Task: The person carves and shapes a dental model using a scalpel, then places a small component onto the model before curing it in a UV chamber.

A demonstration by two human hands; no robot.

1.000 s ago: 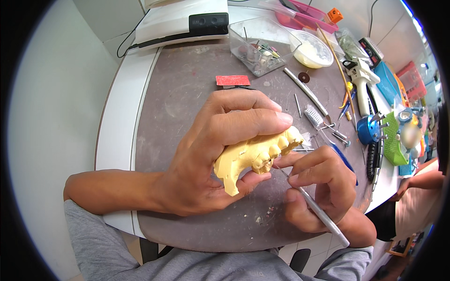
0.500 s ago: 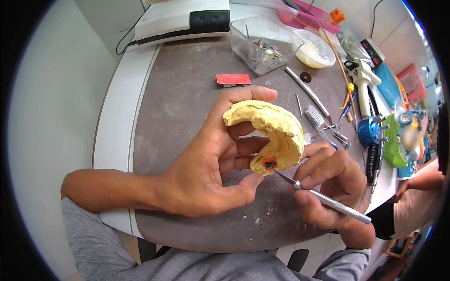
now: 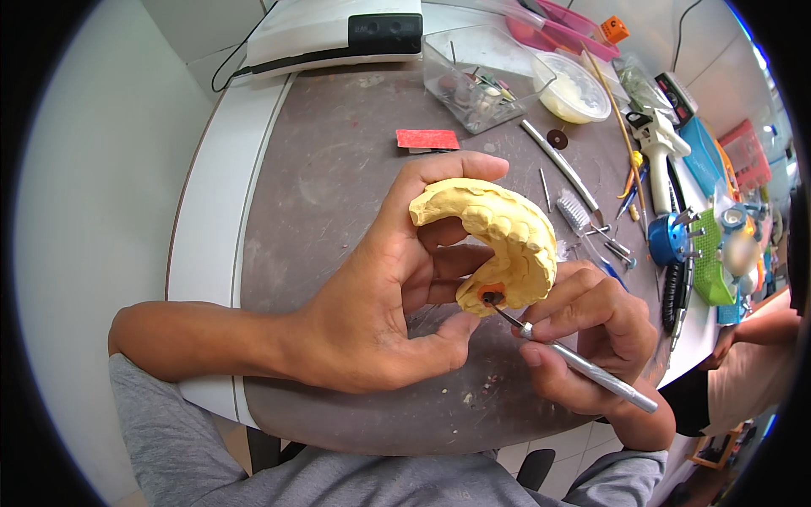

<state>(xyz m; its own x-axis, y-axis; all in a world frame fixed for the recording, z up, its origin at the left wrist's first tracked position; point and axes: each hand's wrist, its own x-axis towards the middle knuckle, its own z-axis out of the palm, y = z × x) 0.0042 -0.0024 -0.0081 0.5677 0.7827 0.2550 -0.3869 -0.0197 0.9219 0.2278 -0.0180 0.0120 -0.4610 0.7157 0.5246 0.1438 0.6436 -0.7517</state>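
Dental cast (image 3: 530,241) — in left hand (image 3: 380,313), beside right hand (image 3: 604,319)

A slim silver metal tool (image 3: 591,368) was held to a curved yellow dental model (image 3: 515,226)

The left hand (image 3: 376,308) held the model, fingers behind it. The right hand (image 3: 600,323) pinched the tool like a pen, its tip at a dark spot (image 3: 489,298) in an orange patch (image 3: 491,287). Beyond, a flat red rectangular piece (image 3: 427,139) lay on the grey-brown worktop (image 3: 317,186).

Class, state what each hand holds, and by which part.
Left hand: yellow dental model, thumb at its lower end, fingers behind its upper part. Right hand: silver tool, by the front of its handle.
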